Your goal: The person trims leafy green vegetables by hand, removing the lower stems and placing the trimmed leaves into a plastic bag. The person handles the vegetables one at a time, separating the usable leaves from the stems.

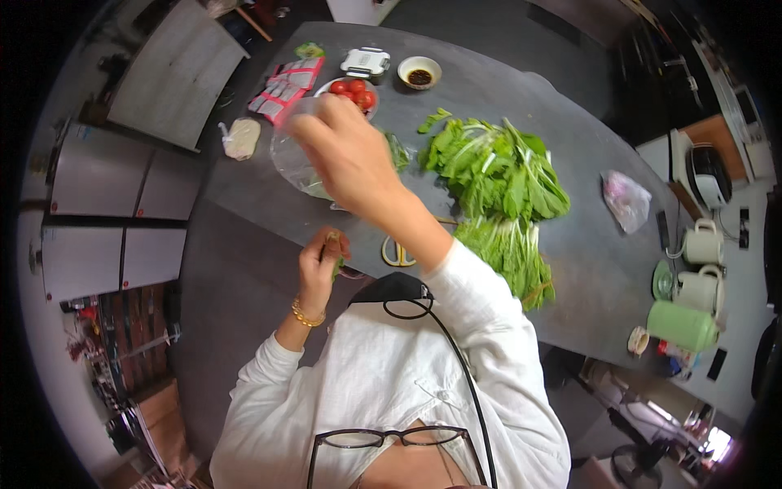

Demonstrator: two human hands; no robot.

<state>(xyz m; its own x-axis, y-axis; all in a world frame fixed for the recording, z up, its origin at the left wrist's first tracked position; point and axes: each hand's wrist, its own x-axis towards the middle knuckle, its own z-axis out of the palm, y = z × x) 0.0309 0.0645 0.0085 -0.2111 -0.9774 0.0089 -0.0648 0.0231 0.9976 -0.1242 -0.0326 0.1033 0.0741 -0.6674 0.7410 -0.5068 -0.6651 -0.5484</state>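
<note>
My left hand (319,260), with a beaded bracelet on its wrist, pinches a small piece of leafy green just off the table's near edge. Blurred and raised over the table, my right hand (348,147) has curled fingers; what they may hold is hidden. Beneath and left of it lies a clear plastic bag (287,162). Beyond, red tomatoes (365,99) fill a bowl, partly covered by the hand. To the right are a pile of leafy greens (489,165) and a second bunch (507,250). Scissors (398,252) lie near my right forearm, partly hidden.
Toward the back are a bowl of dark sauce (420,74), a lidded container (365,62) and pink-edged packets (286,88). A bagged pale lump (241,139) lies left. At right are a plastic bag (626,198), a green container (681,326) and a kettle (702,244).
</note>
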